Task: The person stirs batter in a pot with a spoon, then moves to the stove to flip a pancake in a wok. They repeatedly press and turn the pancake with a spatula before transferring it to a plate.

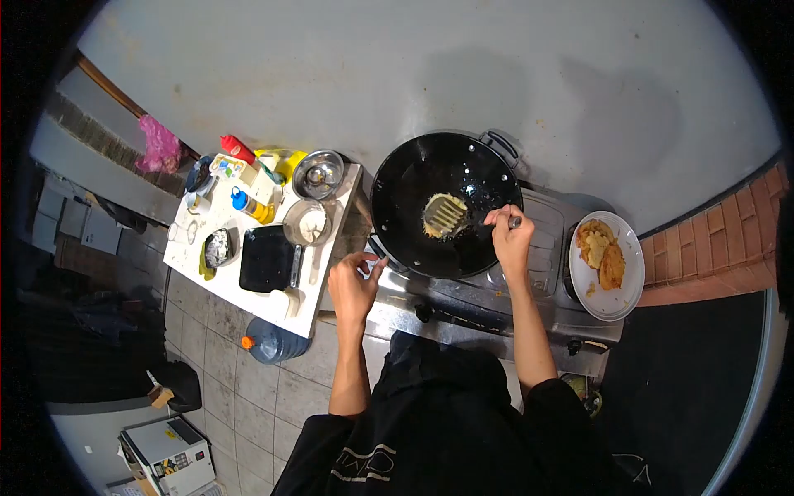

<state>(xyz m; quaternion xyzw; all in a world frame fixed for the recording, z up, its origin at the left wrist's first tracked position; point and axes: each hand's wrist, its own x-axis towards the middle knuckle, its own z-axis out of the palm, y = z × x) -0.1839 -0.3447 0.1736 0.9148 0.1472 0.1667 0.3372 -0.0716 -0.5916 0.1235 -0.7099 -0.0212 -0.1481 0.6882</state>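
A black wok (pixel 413 178) sits on the stove, with a small pale-golden fritter (pixel 432 230) in its middle. My right hand (pixel 510 236) is closed around the handle of a slotted spatula (pixel 447 213), whose head lies over the fritter. The spatula's shaft is hard to make out against the dark wok. At the wok's near left side, the fingers of my left hand (pixel 356 285) are pinched at the wok handle (pixel 380 248), which they partly cover. On the right, a white plate (pixel 633 285) carries browned fried pieces (pixel 608 260).
Left of the stove (pixel 496 310), a white table (pixel 310 285) bears a black square pan (pixel 266 258), metal bowl (pixel 318 174), bowl of white powder (pixel 308 223), oil bottle (pixel 255 207) and red bottle (pixel 236 149). A water jug (pixel 277 341) stands below. A brick ledge (pixel 695 252) borders the right.
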